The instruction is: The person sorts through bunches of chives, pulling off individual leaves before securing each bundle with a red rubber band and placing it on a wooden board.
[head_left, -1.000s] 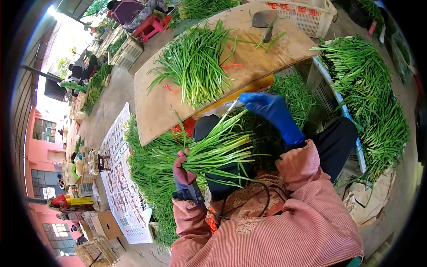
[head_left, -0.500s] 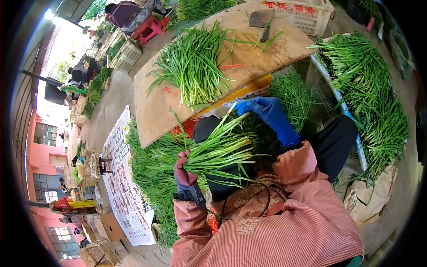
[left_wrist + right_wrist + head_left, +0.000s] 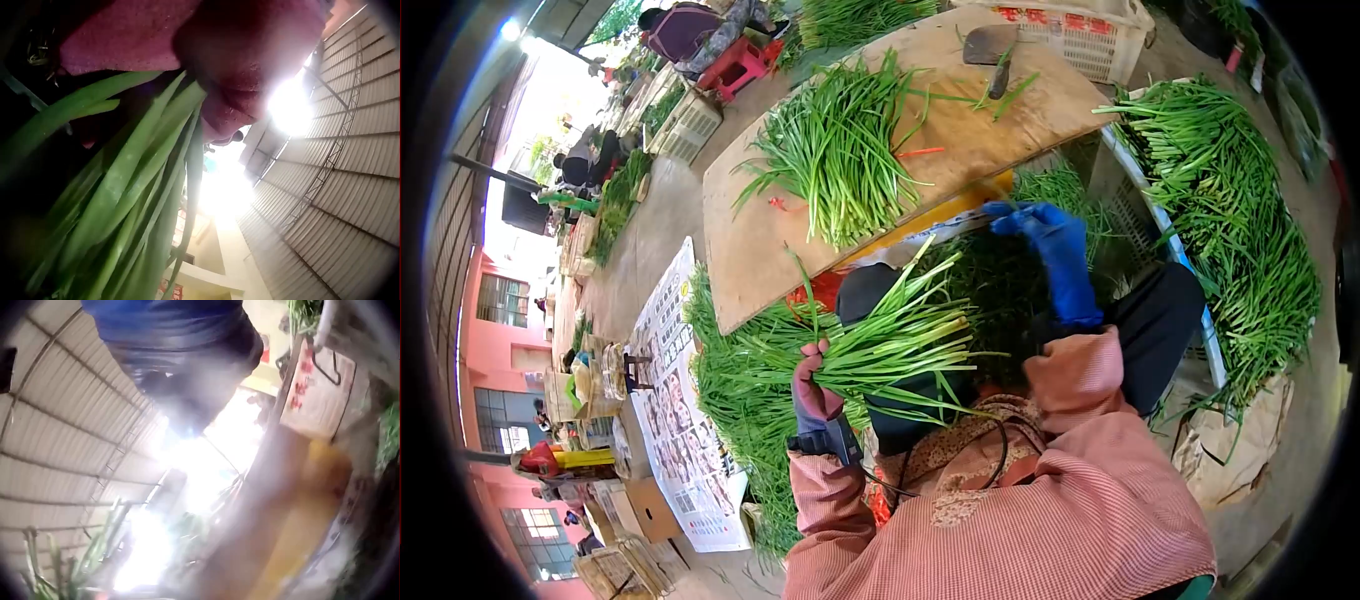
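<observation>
In the head view the left hand (image 3: 814, 385), in a pinkish glove, grips a loose bunch of long green stalks (image 3: 900, 340) above the lap, pale ends pointing right. The left wrist view shows that glove (image 3: 250, 56) close up, with green leaves (image 3: 137, 181) hanging below it. The blue-gloved right hand (image 3: 1052, 255) is raised beside the near edge of a wooden board (image 3: 750, 270), apart from the bunch, its fingers loosely bent and nothing visible in them. Blurred blue glove (image 3: 181, 344) fills the top of the right wrist view.
On the board lie a pile of green stalks (image 3: 840, 150), a red strip (image 3: 920, 151) and a broad-bladed knife (image 3: 990, 43). A heaped crate of greens (image 3: 1220, 220) stands at the right. More greens (image 3: 740, 390) lie left of the left hand, beside a printed sheet (image 3: 680, 410).
The right hand has moved right, away from the stalk tips it was beside, and its fingers are more bent than a second ago. The left hand keeps its grip almost in place.
</observation>
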`<action>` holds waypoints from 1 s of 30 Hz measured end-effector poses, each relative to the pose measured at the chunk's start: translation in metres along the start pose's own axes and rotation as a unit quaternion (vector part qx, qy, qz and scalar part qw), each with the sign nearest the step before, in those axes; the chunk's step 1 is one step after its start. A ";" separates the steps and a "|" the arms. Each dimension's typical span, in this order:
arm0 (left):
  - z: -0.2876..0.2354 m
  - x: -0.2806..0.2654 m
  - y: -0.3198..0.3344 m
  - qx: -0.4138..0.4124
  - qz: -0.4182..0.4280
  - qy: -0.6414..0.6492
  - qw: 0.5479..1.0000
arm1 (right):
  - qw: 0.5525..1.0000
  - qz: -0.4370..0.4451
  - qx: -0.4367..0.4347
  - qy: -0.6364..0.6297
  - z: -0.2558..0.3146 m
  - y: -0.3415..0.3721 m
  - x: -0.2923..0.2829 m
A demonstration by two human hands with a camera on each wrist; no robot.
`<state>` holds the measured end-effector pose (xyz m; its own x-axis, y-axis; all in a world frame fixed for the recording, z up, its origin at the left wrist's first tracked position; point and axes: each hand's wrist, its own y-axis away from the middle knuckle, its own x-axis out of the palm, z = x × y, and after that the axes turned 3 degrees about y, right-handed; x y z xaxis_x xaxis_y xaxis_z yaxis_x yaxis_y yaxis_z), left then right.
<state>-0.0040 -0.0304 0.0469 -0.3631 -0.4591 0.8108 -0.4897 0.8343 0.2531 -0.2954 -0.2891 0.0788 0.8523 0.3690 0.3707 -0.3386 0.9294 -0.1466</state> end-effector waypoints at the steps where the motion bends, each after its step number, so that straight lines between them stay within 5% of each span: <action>1: -0.002 0.000 0.000 0.001 0.000 0.001 1.000 | 0.983 0.021 0.014 0.180 -0.007 -0.003 -0.019; 2: -0.003 0.001 -0.001 0.002 0.006 -0.010 1.000 | 0.933 0.041 0.026 0.356 -0.001 -0.005 -0.022; 3: -0.002 0.001 -0.002 0.001 0.012 -0.019 1.000 | 0.932 0.041 0.026 0.359 0.002 -0.005 -0.022; 5: -0.002 0.003 -0.004 -0.008 0.006 -0.014 1.000 | 0.824 0.049 -0.202 0.527 0.016 -0.002 -0.013; 9: -0.003 0.020 -0.001 -0.001 -0.010 -0.038 0.999 | 0.842 0.147 -0.162 0.493 0.038 -0.004 0.043; 12: -0.005 0.019 -0.004 -0.013 0.015 -0.041 0.999 | 0.787 0.209 -0.213 0.540 0.017 -0.009 0.061; 14: -0.006 0.013 -0.004 0.012 -0.022 -0.051 0.998 | 0.725 0.380 -0.072 0.569 0.012 -0.014 0.064; 15: -0.007 0.009 -0.004 0.002 0.009 -0.043 0.999 | 0.776 0.342 -0.074 0.525 0.010 -0.009 0.063; 16: -0.008 0.006 -0.004 0.001 0.007 -0.043 0.999 | 0.776 0.343 -0.071 0.524 0.006 -0.003 0.062; 18: -0.008 0.001 -0.006 -0.001 0.015 -0.049 0.999 | 0.940 0.245 -0.087 0.223 0.001 0.005 0.061; 20: -0.004 -0.001 -0.007 0.033 0.030 -0.074 0.996 | 0.953 0.226 -0.100 0.176 -0.001 0.006 0.055; 22: -0.005 0.001 -0.007 0.009 0.010 -0.036 0.999 | 0.981 0.064 -0.059 0.171 -0.004 0.005 0.034; 23: -0.005 0.004 -0.006 0.008 0.008 -0.036 0.999 | 0.982 0.064 -0.057 0.171 0.007 0.007 0.025; 25: -0.004 0.008 -0.005 -0.014 0.007 -0.030 0.999 | 0.998 -0.057 0.021 0.033 0.038 0.011 0.008; 30: 0.000 0.010 -0.009 -0.021 0.010 -0.017 1.000 | 0.952 0.113 0.112 0.261 -0.005 0.038 0.026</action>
<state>-0.0033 -0.0426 0.0528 -0.4001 -0.4511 0.7978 -0.4488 0.8554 0.2586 -0.2843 -0.2444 0.0777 0.8101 0.5634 -0.1625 -0.5632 0.8247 0.0519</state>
